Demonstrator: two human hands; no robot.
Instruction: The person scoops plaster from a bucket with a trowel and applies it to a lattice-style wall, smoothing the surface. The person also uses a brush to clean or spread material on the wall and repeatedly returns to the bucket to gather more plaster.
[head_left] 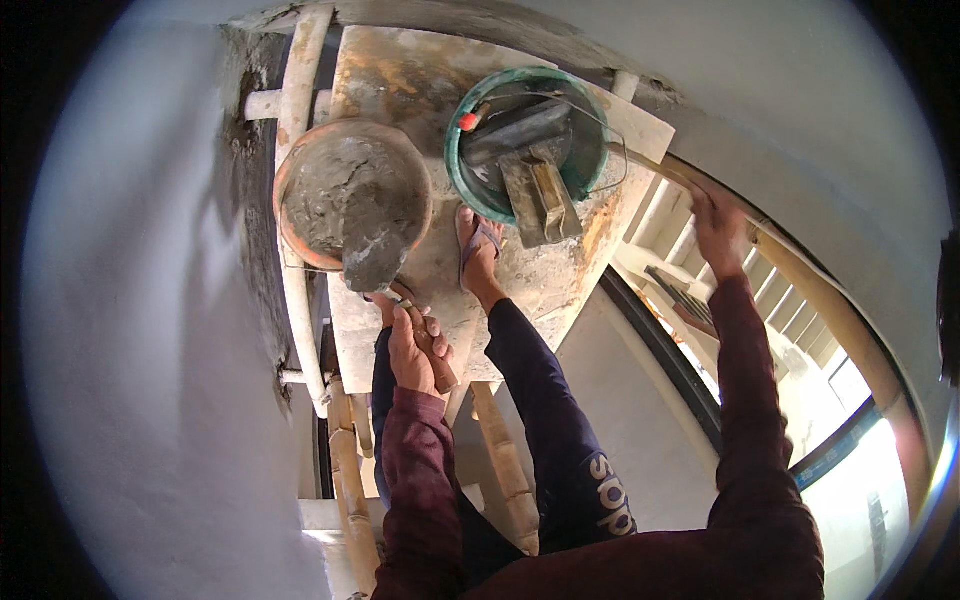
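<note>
My left hand (pixel 412 345) is closed round the wooden handle of a trowel (pixel 378 258). The trowel's blade carries a lump of wet grey mortar. It lies across the near rim of an orange-brown bucket (pixel 284 237), which is filled with mortar (pixel 350 180). Out to the right, my right hand (pixel 718 228) is blurred, its fingers apart and nothing seen in them. It overlaps a long bamboo pole (pixel 790 262); I cannot tell whether they touch. A green bucket (pixel 455 160) with a wire handle holds a grey tool, and a plastering float (pixel 541 195) leans over its near rim.
Both buckets stand on a stained board platform (pixel 400 75), where my sandalled feet also rest. Bamboo poles (pixel 300 75) run along its left side and beneath it. A grey wall (pixel 130 300) rises at the left. Beyond the right edge, a railing (pixel 675 225) lies lower down.
</note>
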